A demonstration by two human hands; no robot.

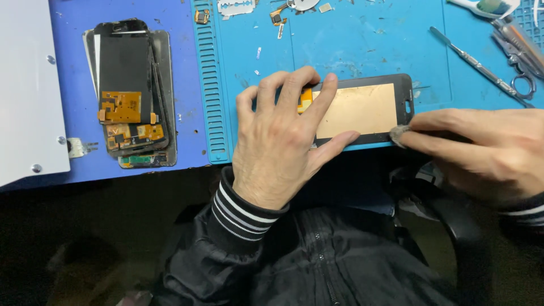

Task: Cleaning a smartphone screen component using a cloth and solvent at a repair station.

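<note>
A black phone screen panel (362, 107) lies face down with its copper-coloured back up, at the near edge of a blue work mat (340, 45). My left hand (283, 141) presses flat on the panel's left end, fingers spread over it and thumb along its near edge. My right hand (481, 150) pinches a small grey wad (398, 135) against the panel's near right corner.
A stack of several phone screen panels (130, 90) with orange flex cables lies to the left on a darker blue surface. A grey metal plate (28, 85) sits far left. A thin metal tool (476, 65) and tweezers (518, 51) lie at the right. Small metal parts (277, 14) litter the mat's far edge.
</note>
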